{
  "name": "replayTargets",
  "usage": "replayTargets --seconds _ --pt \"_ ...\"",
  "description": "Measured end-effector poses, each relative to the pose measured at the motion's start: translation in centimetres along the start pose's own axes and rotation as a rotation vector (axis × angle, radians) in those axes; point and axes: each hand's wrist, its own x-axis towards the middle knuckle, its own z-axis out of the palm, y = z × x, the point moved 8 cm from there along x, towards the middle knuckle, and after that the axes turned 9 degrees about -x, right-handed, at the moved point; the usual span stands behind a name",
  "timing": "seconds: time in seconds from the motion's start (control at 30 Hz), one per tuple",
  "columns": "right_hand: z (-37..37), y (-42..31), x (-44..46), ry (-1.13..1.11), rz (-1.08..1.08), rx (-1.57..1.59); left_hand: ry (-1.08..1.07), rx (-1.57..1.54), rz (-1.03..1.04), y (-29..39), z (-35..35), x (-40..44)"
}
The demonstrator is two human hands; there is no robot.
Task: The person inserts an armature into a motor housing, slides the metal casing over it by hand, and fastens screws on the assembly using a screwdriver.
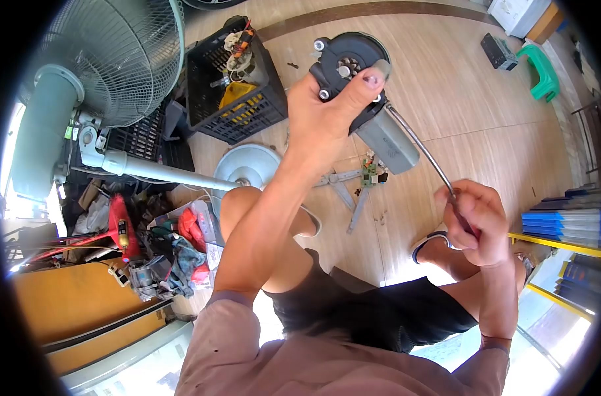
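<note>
My left hand [327, 109] grips a black and silver motor [389, 140] by its round black gear housing, thumb across the face near the small central gear. The silver motor body points down and to the right. In my right hand [475, 218] is a screwdriver [422, 146], its handle wrapped by the fingers. The long metal shaft runs up and left to the lower right edge of the housing. Whether the tip sits in a screw is hidden. On the floor beneath lie metal brackets [343, 188] with a small green circuit board [369, 173].
A black crate [234, 115] with parts stands at the upper left, beside a large standing fan [115, 59]. Clutter and rags [181, 254] fill the left. A green stool [541, 72] and a black box [498, 51] are at the upper right, blue books [561, 221] at right.
</note>
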Motion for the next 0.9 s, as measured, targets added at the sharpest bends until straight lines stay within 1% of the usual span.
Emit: replayTargets --seconds 0.03,0.13,0.17,0.27,0.37,0.43,0.47,0.6,0.7,0.77,0.9 --pt "-0.6 -0.3 0.0 0.164 -0.084 -0.187 0.012 0.015 -0.007 0.0 -0.2 0.0" --pt "0.8 -3.8 -1.6 0.531 -0.634 -1.182 0.004 0.022 0.001 -0.2 -0.4 0.2" --pt "2.2 -4.6 -2.4 0.630 -0.804 -1.423 -0.005 0.017 0.009 -0.3 -0.4 0.2" --pt "1.3 -3.5 -1.7 0.533 -0.565 -1.145 0.014 0.026 -0.012 -0.2 -0.1 0.2" --pt "0.7 -2.2 -1.4 0.429 -0.336 -0.872 -0.010 0.022 -0.007 0.0 0.2 0.1" --pt "-0.8 -0.2 -0.3 0.114 -0.012 -0.185 -0.009 0.014 -0.018 0.0 0.2 -0.1" --pt "-0.3 0.7 -0.2 -0.041 0.144 0.164 -0.015 0.013 -0.024 0.0 0.2 -0.1" --pt "-1.1 -0.1 0.1 0.125 -0.080 -0.114 -0.018 0.050 -0.010 -0.1 -0.1 -0.2" --pt "0.9 -3.6 -1.2 0.470 -0.683 -1.081 -0.004 0.057 -0.006 -0.3 -0.4 0.1" --pt "1.2 -3.6 -1.2 0.473 -0.638 -1.100 0.010 0.085 0.005 -0.3 -0.4 0.0" --pt "1.6 -3.6 -1.8 0.482 -0.529 -1.134 -0.020 0.024 0.003 -0.1 0.2 -0.1"
